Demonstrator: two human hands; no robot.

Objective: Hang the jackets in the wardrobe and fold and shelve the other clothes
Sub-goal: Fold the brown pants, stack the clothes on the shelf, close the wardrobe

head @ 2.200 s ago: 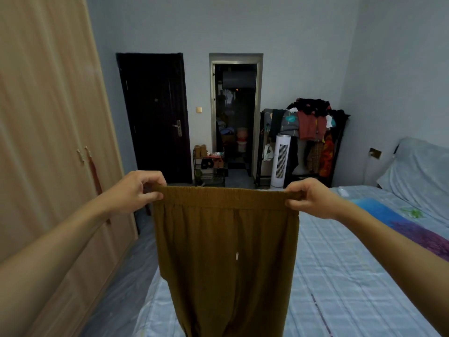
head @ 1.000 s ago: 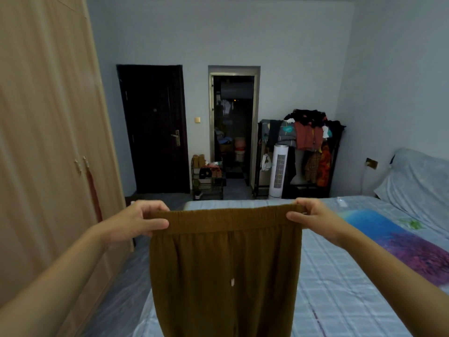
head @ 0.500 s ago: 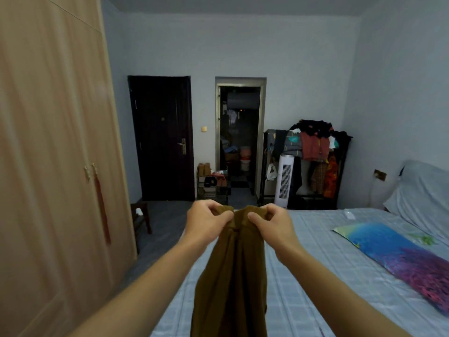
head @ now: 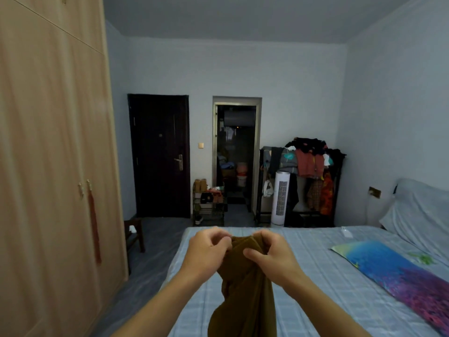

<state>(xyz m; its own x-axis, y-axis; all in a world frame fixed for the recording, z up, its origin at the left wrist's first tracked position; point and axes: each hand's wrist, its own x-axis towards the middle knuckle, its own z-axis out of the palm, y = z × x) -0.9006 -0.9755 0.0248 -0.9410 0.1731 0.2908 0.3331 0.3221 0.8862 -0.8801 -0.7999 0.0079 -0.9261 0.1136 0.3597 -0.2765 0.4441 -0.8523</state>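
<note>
Wardrobe [head: 56,166] stood on the left, doors closed. Left hand [head: 206,251] and right hand [head: 269,256] had come together above the near edge of the bed [head: 340,276], each pinching a corner of the waistband of the brown trousers [head: 243,293]. A second before, the hands were well apart and the waistband was stretched flat between them; now the two corners met and the cloth hung doubled lengthwise, legs draped down out of sight. First fold made, by my judgement; further folds and shelving not yet done.
</note>
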